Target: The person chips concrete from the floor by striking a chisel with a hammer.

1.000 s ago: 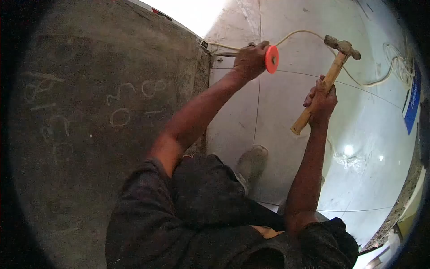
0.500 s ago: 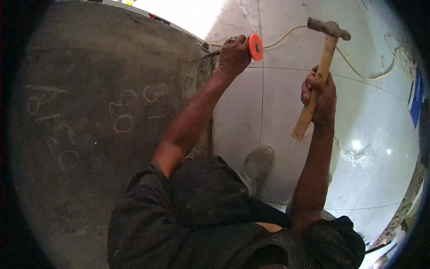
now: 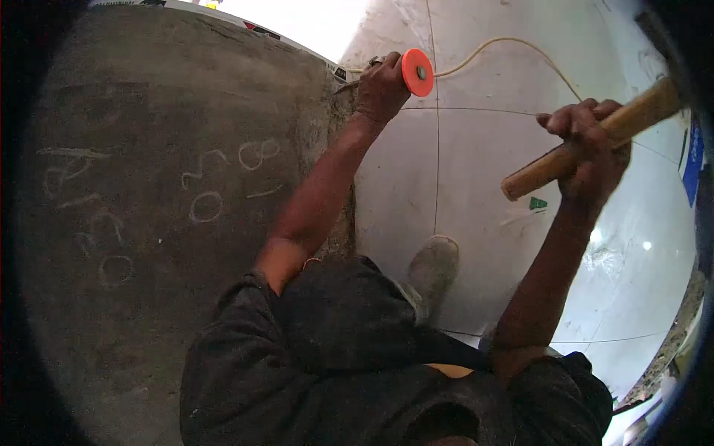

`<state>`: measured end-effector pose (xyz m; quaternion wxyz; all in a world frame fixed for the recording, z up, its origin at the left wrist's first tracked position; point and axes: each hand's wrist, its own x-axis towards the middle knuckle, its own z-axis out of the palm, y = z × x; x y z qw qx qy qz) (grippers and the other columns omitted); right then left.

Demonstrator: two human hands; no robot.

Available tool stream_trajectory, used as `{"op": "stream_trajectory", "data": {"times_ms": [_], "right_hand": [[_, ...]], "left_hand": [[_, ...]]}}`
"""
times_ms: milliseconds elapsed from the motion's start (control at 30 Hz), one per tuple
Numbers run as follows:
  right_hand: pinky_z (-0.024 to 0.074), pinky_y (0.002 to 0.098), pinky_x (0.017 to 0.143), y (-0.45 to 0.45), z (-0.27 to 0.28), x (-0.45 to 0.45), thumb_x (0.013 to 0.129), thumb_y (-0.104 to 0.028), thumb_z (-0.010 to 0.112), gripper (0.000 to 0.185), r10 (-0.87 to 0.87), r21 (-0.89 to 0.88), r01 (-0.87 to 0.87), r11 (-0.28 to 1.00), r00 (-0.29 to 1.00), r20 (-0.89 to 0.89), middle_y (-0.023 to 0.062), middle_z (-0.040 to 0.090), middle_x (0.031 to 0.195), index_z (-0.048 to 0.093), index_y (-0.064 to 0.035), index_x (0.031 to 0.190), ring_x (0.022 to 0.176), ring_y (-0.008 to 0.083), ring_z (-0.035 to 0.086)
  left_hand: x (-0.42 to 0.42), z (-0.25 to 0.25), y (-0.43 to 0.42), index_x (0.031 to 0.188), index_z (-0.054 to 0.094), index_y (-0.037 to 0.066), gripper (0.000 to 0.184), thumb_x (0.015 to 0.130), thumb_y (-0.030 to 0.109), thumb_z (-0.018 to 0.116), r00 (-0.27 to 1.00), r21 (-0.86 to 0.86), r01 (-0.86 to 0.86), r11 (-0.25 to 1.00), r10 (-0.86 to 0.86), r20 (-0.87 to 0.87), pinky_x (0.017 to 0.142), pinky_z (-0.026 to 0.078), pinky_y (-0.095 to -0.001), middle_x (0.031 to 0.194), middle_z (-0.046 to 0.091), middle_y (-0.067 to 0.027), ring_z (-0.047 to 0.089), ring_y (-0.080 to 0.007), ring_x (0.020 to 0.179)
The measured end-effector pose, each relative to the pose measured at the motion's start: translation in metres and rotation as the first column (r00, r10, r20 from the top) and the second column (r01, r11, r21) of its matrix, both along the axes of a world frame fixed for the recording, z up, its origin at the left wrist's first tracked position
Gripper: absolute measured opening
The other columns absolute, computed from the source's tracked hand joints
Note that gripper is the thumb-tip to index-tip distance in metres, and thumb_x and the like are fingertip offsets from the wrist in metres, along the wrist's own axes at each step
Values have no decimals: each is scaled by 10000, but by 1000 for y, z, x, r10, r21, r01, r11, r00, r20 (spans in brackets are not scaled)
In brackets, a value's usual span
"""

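My left hand is wrapped round a chisel with a round orange hand guard. The chisel's metal striking end pokes out through the guard. Its dark blade points left, towards the edge where the grey concrete surface meets the pale tiles; I cannot make out whether the tip touches. In my right hand, fingers closed round the wood, is a hammer. The hammer's dark head is at the upper right, partly lost in the shadowed rim of the view, well apart from the chisel.
Large pale floor tiles lie under my hands, with a cream cable running across them. A small green scrap lies on the tiles. Chalk figures mark the concrete. My shoe stands beside its edge. Something blue is at far right.
My right hand has swung the hammer to the right and tilted it over, its head now farther from the chisel. The left hand and chisel have shifted slightly left and up.
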<state>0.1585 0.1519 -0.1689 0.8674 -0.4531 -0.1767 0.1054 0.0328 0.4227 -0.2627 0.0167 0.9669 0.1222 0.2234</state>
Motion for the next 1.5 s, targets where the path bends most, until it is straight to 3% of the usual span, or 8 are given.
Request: {"op": "stream_trajectory", "data": {"times_ms": [333,467,500,833,1067,1267,1433,1500], "right_hand": [[457,299,463,11,-29,-17,859,-100,572,220,330,426,-210,880,915,-231,2,455,666,450,-76,1041,502,127,453],[435,299,399,48,-88,-90,832,-127,560,110,388,-728,-230,646,920,54,60,528,644,497,-39,816,478,161,541],[436,309,405,42,-78,-86,808,-123,587,126,393,-540,-543,643,839,-375,65,530,649,500,-33,825,485,159,544],[432,322,525,11,-9,-15,849,-93,535,95,145,412,-73,908,978,-147,6,405,613,458,-86,904,488,121,420],[458,304,449,29,-74,-90,847,-109,565,142,242,-505,-510,697,829,-503,56,501,666,462,-37,912,474,131,481],[437,302,500,2,-17,-7,854,-69,533,264,91,150,-84,985,995,-42,30,459,613,418,-39,1089,479,141,446],[454,325,540,59,-192,-81,823,-203,537,201,-118,-131,79,988,939,-322,35,505,648,497,-40,935,506,178,486],[498,391,594,42,-103,-105,760,-207,652,337,415,-540,-653,531,756,-506,118,573,828,532,22,976,648,236,564]], "left_hand": [[2,-4,4,867,551,65,173,754,167,634,999,85,1,996,1,-33,641,508,-385,787,575,-85,605,-284,729],[-5,1,-4,878,556,60,178,751,158,632,998,123,47,991,-50,24,631,505,-382,778,576,-90,607,-279,706],[-2,-1,-4,879,558,61,176,749,155,630,998,83,60,995,-63,28,627,504,-383,776,575,-90,607,-277,701],[5,-5,3,850,549,63,152,745,132,633,999,77,-30,997,31,-9,673,501,-395,793,588,-90,615,-279,724],[5,-8,10,881,567,61,174,738,127,642,999,100,13,995,-16,29,652,518,-380,823,602,-105,622,-280,740],[1,-18,7,877,564,60,167,753,149,630,1000,103,-13,995,10,24,636,517,-383,824,602,-96,623,-275,735],[1,-22,17,856,560,56,156,773,177,613,1000,156,-15,988,11,27,642,515,-389,815,602,-98,625,-273,726],[-3,-31,20,846,558,61,153,770,181,615,1000,146,-16,989,17,-4,648,514,-392,809,602,-98,625,-274,713]]}}
